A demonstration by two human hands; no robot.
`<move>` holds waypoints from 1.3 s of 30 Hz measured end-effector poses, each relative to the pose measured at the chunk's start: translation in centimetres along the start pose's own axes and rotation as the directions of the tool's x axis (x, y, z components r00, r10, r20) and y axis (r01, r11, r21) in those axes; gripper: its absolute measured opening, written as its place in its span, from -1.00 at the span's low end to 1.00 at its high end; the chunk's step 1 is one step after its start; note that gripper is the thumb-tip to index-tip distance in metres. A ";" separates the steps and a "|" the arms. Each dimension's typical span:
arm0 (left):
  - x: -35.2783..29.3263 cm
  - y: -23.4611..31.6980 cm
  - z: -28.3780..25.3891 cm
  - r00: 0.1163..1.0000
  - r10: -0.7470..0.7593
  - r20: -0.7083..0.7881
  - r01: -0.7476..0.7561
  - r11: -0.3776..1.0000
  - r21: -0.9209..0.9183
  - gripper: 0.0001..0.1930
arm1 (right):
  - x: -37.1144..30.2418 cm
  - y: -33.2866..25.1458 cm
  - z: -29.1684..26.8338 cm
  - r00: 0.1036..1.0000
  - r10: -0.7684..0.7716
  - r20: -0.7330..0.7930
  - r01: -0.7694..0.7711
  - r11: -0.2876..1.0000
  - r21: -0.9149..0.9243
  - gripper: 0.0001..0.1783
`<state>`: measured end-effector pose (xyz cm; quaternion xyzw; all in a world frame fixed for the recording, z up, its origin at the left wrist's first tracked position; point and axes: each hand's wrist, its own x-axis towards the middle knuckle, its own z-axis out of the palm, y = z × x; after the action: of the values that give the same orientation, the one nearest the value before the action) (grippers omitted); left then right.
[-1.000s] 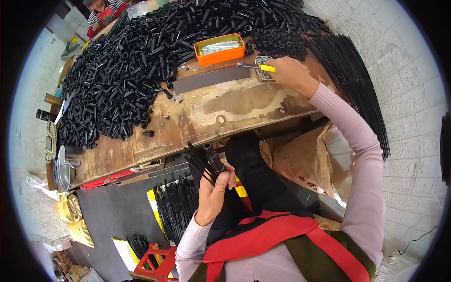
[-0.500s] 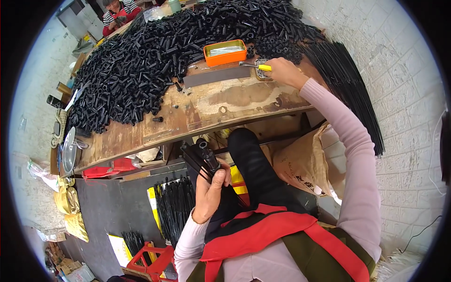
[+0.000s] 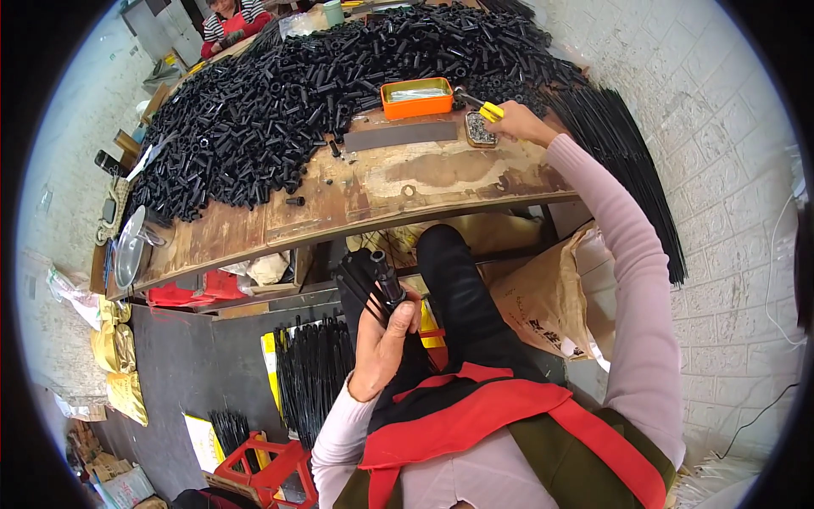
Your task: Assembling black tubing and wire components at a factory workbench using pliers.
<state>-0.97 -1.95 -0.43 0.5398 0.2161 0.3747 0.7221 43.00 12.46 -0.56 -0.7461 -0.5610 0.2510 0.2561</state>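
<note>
My left hand is closed around a black tubular fitting, held tilted above my lap. Several thin black rods with thicker black ends fan out from the same grip. Over the bench, my right hand grips a yellow-handled metal tool; its exact kind is not clear. The tool's dark head points up and left, close to the orange tin that holds thin silvery pins. Just below this hand sits a small tray of tiny metal pieces.
A large heap of black tubular fittings covers the wooden bench. Long black rods lie at its right end. A flat grey bar rests in front of the tin. A paper sack and red stool stand below; another person sits far left.
My right hand has shifted slightly, and the tool's head has swung upward from beside the tray toward the tin's right end. My left hand keeps its hold, the fitting now turned somewhat.
</note>
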 end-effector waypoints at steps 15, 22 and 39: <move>2.1 -1.6 -0.6 0.996 0.041 0.079 -0.042 0.999 0.014 -0.50 | -16.1 -9.8 8.5 0.948 -0.207 0.242 -0.146 0.390 0.909 -0.81; 2.5 -0.6 -0.3 0.996 -0.005 0.092 0.000 0.998 0.056 -0.29 | -23.0 -13.6 14.6 0.947 -0.303 0.110 -0.004 0.329 0.944 -0.82; 1.9 0.2 -0.2 0.990 0.002 0.142 -0.018 0.994 0.109 -0.27 | -23.8 -14.3 14.7 0.940 -0.320 0.113 -0.015 0.294 0.956 -0.79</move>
<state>0.00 -0.34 -0.18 0.6052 0.1817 0.3266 0.7029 17.37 -5.64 0.10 -0.3502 -0.4054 0.6097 0.5842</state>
